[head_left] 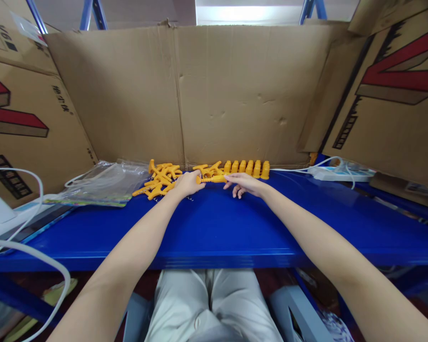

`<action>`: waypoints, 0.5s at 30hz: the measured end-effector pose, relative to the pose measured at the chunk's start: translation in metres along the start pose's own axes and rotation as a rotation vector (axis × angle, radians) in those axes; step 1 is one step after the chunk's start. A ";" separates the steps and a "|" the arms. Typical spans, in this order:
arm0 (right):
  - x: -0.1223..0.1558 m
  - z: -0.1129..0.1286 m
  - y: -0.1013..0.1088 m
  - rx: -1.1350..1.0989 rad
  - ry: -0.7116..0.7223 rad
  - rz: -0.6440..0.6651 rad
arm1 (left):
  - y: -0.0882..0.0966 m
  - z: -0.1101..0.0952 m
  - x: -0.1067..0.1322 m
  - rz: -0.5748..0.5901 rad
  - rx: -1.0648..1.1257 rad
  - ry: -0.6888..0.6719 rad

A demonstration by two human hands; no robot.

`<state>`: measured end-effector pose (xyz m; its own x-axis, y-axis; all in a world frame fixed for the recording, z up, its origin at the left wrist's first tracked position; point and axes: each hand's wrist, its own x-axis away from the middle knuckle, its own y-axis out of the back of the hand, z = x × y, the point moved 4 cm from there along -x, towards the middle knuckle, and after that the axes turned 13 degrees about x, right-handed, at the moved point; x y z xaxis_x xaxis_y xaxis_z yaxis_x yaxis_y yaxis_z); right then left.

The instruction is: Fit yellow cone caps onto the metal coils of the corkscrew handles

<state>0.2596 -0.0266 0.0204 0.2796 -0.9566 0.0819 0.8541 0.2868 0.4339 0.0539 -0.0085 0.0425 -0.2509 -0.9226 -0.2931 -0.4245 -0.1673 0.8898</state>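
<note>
Between my hands, just above the blue table, a yellow plastic corkscrew piece (219, 179) lies sideways. My left hand (189, 183) is closed around its left end, which the fingers partly hide. At the right end, my right hand (245, 182) pinches it with thumb and forefinger, the other fingers loosely curled. Whether it is one part or two joined parts I cannot tell. A pile of yellow corkscrew handles (160, 176) with thin metal spirals lies left of and behind my left hand. Behind my right hand stand several yellow sleeves (249, 168) in rows.
Cardboard panels (249, 95) wall in the back and sides of the blue table (221, 228). Clear plastic bags (110, 183) lie at the left, near a white cable (39, 190). A white power strip (337, 175) sits at the right.
</note>
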 end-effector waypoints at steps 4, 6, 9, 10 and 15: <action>0.000 0.000 -0.001 -0.010 0.044 0.003 | 0.000 0.000 0.000 0.004 -0.014 0.008; 0.001 0.000 -0.002 -0.006 0.043 0.005 | 0.000 -0.001 0.000 0.007 -0.014 0.001; 0.001 0.000 -0.002 -0.015 0.041 0.002 | 0.001 -0.002 0.001 0.007 -0.016 -0.002; 0.001 0.000 -0.002 -0.022 0.038 -0.001 | 0.001 -0.002 0.001 0.009 -0.016 -0.002; 0.000 -0.001 -0.002 -0.042 0.031 0.003 | 0.001 -0.002 0.001 0.024 -0.013 -0.009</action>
<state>0.2579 -0.0276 0.0188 0.2948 -0.9540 0.0548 0.8709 0.2918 0.3953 0.0550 -0.0104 0.0438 -0.2688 -0.9232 -0.2746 -0.4068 -0.1496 0.9012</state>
